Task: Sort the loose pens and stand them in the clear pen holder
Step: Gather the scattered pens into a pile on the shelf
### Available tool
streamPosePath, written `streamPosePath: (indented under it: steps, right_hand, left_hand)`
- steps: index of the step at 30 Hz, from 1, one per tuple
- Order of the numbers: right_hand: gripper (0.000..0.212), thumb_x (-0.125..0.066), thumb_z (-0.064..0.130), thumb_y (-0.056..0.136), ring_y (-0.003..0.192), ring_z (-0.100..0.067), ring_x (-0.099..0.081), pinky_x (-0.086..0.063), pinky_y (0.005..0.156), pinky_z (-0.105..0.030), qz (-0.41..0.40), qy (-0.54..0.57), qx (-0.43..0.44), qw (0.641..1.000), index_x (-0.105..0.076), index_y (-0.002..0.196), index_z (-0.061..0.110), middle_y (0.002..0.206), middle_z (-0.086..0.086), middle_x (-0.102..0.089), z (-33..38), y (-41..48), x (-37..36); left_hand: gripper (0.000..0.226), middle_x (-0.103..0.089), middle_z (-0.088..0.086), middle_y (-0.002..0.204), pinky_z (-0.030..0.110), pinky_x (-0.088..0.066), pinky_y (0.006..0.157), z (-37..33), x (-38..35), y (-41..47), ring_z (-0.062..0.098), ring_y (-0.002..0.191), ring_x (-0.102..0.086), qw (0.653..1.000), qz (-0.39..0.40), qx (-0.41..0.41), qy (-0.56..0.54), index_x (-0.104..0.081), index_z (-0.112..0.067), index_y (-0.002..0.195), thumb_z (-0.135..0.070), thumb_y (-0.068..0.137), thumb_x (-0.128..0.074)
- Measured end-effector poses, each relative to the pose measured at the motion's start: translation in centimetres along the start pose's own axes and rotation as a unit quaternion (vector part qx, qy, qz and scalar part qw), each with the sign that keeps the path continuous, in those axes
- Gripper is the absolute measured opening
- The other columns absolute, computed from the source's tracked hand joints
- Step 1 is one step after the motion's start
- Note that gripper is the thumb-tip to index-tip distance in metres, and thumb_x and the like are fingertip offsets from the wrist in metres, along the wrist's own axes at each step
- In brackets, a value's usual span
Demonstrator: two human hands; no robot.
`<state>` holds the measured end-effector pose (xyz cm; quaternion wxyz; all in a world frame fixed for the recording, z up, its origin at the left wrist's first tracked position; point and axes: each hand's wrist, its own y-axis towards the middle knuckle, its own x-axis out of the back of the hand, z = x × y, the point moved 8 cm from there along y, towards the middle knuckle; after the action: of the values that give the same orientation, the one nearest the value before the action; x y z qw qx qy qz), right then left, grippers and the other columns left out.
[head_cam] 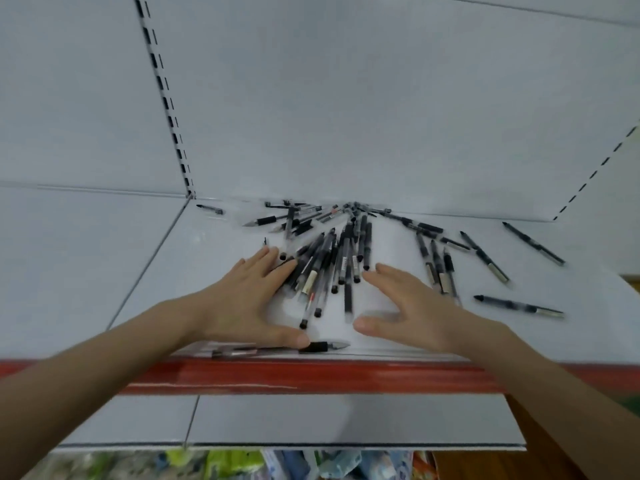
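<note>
1. Pens (332, 268) lie in a loose fan between both hands. The left hand (249, 299) rests on the pile's 9 o'clock edge, its fingers (266, 261) straight and pressed together, thumb splayed toward 3 o'clock.
2. The right hand (415, 306) mirrors it at the pile's 3 o'clock, with straight, close fingers and the thumb spread. Blur hides whether its tips touch a barrel.
3. The step looks like raking the heap together. It would go best with the palms low and flat, closing evenly so the barrels turn parallel before a bundle is lifted.
4. At 6 o'clock a single pen (322, 347) lies crosswise beside the left thumb, near the shelf lip, and may roll off.
5. Stray pens (485, 258) are scattered at 2 to 3 o'clock, and a back row (294, 216) sits at 12 o'clock.
6. The white shelf (104, 271) has a red strip (311, 375) in front. The clear pen holder is not visible.
7. Pale label bands (310, 280) wrap some barrels, but the print is too small to read.
</note>
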<state>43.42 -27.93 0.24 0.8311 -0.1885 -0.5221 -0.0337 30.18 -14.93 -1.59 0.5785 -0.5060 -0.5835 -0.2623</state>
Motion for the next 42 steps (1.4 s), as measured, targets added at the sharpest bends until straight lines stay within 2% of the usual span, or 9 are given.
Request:
streamPosePath:
  steps: [9,13,19,23,26,29,32,36,42]
  right_hand:
    - [0.081,-0.044,0.059,0.085,0.144,-0.011,0.001,-0.004,0.113,-0.024,-0.021,-0.037,0.036,0.998,-0.009,0.148,0.022,0.157,0.002,0.0,0.3,2.7,0.6]
    - [0.059,-0.047,0.042,0.091,0.138,-0.01,-0.022,-0.014,0.1,-0.011,-0.025,0.047,0.049,0.997,-0.03,0.142,0.019,0.152,0.002,-0.025,-0.1,3.4,2.6]
    - [0.058,-0.042,0.041,0.094,0.141,-0.015,-0.021,-0.017,0.112,-0.029,-0.132,0.048,0.02,0.99,-0.028,0.143,0.014,0.152,-0.002,-0.027,-1.7,5.1,4.4]
    - [0.065,-0.038,0.047,0.094,0.144,-0.02,-0.011,-0.012,0.115,-0.033,-0.12,-0.01,0.009,0.993,-0.022,0.145,0.011,0.155,-0.01,-0.016,-1.0,7.9,3.1]
    - [0.064,-0.038,0.048,0.093,0.144,-0.018,-0.01,-0.011,0.115,-0.031,-0.111,0.011,0.025,0.993,-0.024,0.145,0.014,0.155,-0.009,-0.017,0.3,8.6,2.9]
    - [0.064,-0.042,0.052,0.09,0.143,-0.015,-0.013,-0.012,0.113,-0.03,-0.146,0.015,0.057,0.988,-0.032,0.143,0.018,0.154,-0.005,-0.02,1.8,6.3,4.2]
    - [0.071,-0.038,0.069,0.082,0.143,-0.008,-0.004,-0.003,0.112,-0.029,-0.076,-0.024,0.139,0.987,-0.027,0.143,0.033,0.157,0.006,-0.007,5.4,3.5,2.4]
    - [0.071,-0.034,0.07,0.083,0.141,-0.006,0.017,0.014,0.112,-0.041,0.027,-0.121,0.197,0.973,-0.013,0.144,0.041,0.156,0.008,0.009,8.1,3.2,-2.2]
    - [0.071,-0.022,0.075,0.079,0.142,-0.011,0.016,0.011,0.112,-0.045,-0.018,-0.172,0.155,0.973,-0.016,0.143,0.045,0.157,0.003,0.009,5.7,6.2,-1.0]
  left_hand:
    - [0.117,-0.002,0.01,0.156,0.046,-0.005,0.117,-1.1,0.5,3.1,0.025,0.144,0.006,0.995,-0.087,0.057,0.006,0.0,-0.017,0.148,-0.09,0.06,-0.023]
    - [0.105,-0.02,0.003,0.147,0.033,-0.015,0.114,-2.7,2.1,3.7,0.025,0.139,-0.012,0.988,-0.141,-0.002,-0.069,-0.019,-0.018,0.145,-0.084,0.065,-0.035]
    - [0.095,0.004,0.009,0.157,0.036,-0.007,0.116,0.8,3.0,1.6,0.021,0.145,0.005,0.98,-0.172,0.056,-0.087,-0.012,-0.019,0.147,-0.076,0.075,-0.034]
    - [0.082,-0.041,0.007,0.133,0.043,-0.029,0.11,0.7,2.6,3.2,0.023,0.124,-0.036,0.984,-0.136,0.039,-0.112,-0.037,-0.012,0.132,-0.074,0.082,-0.021]
    - [0.036,-0.048,0.001,0.113,0.035,-0.036,0.099,-1.1,3.4,4.8,0.014,0.106,-0.044,0.972,-0.146,-0.012,-0.181,-0.046,-0.011,0.116,-0.039,0.096,-0.035]
    - [0.028,-0.057,0.011,0.113,0.027,-0.033,0.097,-0.1,5.6,4.6,0.023,0.108,-0.05,0.957,-0.224,-0.011,-0.183,-0.057,-0.002,0.11,-0.02,0.097,-0.039]
    - [0.036,-0.052,0.017,0.129,0.02,-0.025,0.099,2.4,6.6,3.4,0.027,0.123,-0.045,0.948,-0.284,0.021,-0.141,-0.054,-0.001,0.123,-0.022,0.095,-0.043]
    - [0.043,-0.03,0.016,0.148,0.031,-0.021,0.11,5.5,5.6,2.8,0.027,0.138,-0.026,0.954,-0.264,0.09,-0.112,-0.043,-0.011,0.135,-0.028,0.095,-0.044]
    - [0.059,-0.013,0.02,0.153,0.04,-0.008,0.115,9.8,5.9,3.2,0.032,0.143,-0.008,0.944,-0.267,0.184,-0.054,-0.028,-0.013,0.143,-0.043,0.094,-0.04]
